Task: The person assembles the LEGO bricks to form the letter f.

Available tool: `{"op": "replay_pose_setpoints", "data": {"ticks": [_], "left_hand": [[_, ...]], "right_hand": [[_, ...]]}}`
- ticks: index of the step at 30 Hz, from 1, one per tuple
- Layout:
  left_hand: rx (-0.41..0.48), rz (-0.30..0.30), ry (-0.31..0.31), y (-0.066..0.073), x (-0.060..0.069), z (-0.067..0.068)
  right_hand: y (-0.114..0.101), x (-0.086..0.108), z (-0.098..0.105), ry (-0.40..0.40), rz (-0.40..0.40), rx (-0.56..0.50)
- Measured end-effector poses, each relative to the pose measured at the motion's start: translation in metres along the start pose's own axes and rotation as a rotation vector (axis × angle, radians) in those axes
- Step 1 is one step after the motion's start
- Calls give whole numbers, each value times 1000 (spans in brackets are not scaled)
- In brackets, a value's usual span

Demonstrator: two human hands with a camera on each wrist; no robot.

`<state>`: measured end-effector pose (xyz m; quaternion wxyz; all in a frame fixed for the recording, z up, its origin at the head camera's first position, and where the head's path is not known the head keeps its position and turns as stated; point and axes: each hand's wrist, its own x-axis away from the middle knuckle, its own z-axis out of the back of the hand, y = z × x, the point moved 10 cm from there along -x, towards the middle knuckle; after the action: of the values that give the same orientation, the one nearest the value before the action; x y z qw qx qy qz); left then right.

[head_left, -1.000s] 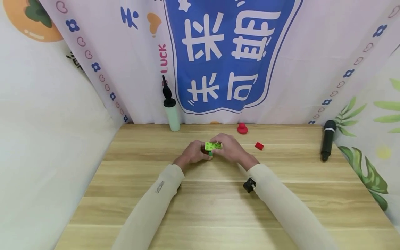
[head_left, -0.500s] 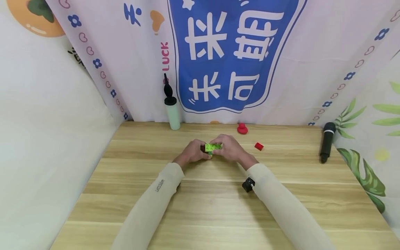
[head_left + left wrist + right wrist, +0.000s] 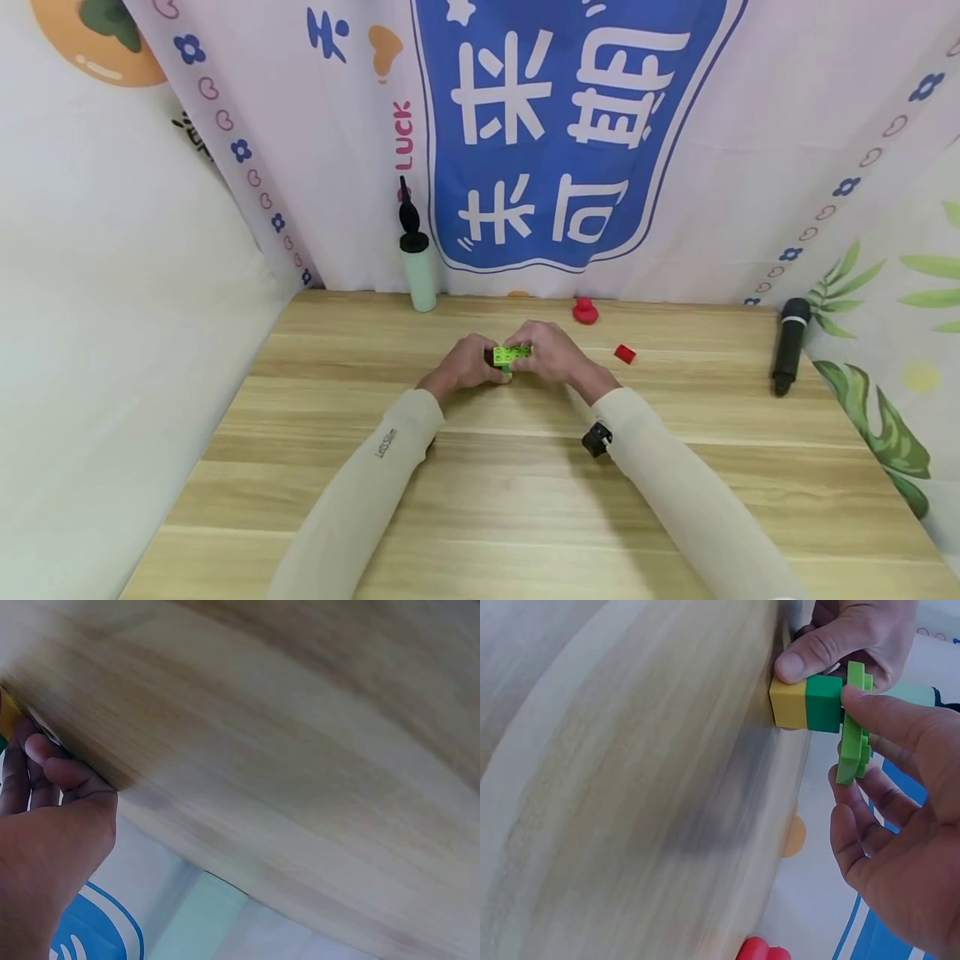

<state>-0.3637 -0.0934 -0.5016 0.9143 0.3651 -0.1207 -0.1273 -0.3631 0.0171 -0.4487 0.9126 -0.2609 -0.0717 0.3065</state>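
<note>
Currently, left hand (image 3: 467, 363) pinches yellow plastic block (image 3: 788, 705), thumb along its side, darker-green plastic block (image 3: 823, 709) seated on top. Right hand (image 3: 553, 353), thumb opposed to curled fingers, pinches flat lime-green studded plastic plate (image 3: 851, 754) across darker-green block's top; whether pressed fully home, hard to tell. All three pieces between hands, toward far side of pale wood-grain table (image 3: 495, 500). Red plastic block (image 3: 625, 354) lies near, right of right hand.
</note>
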Motion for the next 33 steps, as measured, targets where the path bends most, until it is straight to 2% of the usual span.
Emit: {"op": "replay_pose_setpoints", "data": {"ticks": [7, 13, 24, 33], "left_hand": [[-4, -7, 9, 6, -3, 2], [-6, -16, 11, 10, -3, 5], [-6, -3, 7, 8, 1, 3], [-7, 24, 1, 2, 2, -1]], "right_hand": [[3, 1, 7, 35, 8, -33], [13, 1, 7, 50, -45, -123], [14, 0, 4, 29, -64, -165], [23, 11, -5, -19, -60, -148]]}}
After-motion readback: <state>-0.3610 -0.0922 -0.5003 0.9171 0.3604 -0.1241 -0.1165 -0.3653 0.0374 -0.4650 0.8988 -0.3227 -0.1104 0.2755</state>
